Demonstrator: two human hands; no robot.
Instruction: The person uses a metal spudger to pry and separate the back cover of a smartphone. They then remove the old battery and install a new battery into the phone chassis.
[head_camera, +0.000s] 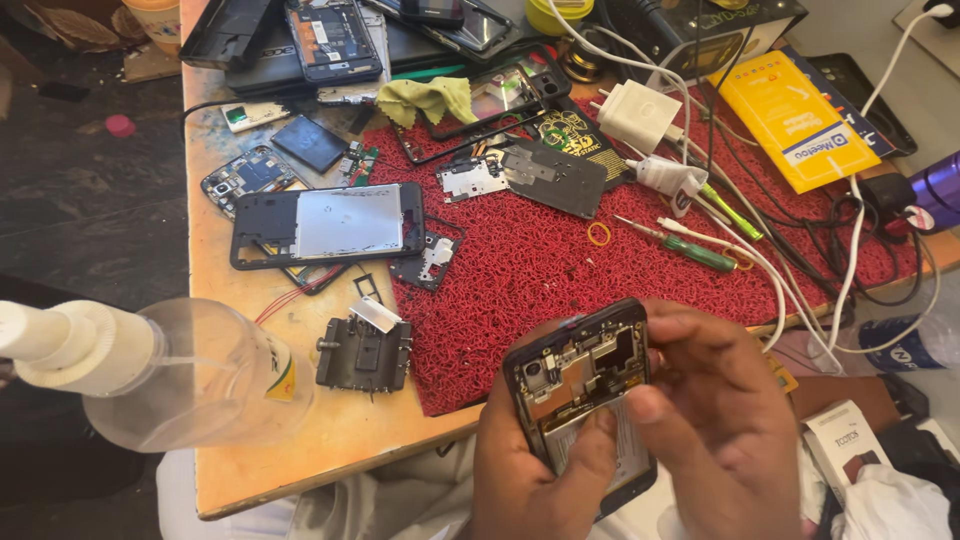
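Observation:
An opened phone (575, 375) with its back cover off shows its circuit board and camera module. My left hand (535, 465) grips it from below, thumb lying across the lower part. My right hand (715, 420) curls over the phone's right edge, thumb pressing on its inside near the battery area. Both hands hold it in front of the table's near edge, just off the red bristle mat (530, 260).
A clear spray bottle (150, 370) lies at the near left. On the wooden table (330, 440) are a phone frame (330, 222), a small black jig (365, 352), loose boards, a green screwdriver (690, 245), a white charger (635, 115), tangled cables and a yellow packet (790, 120).

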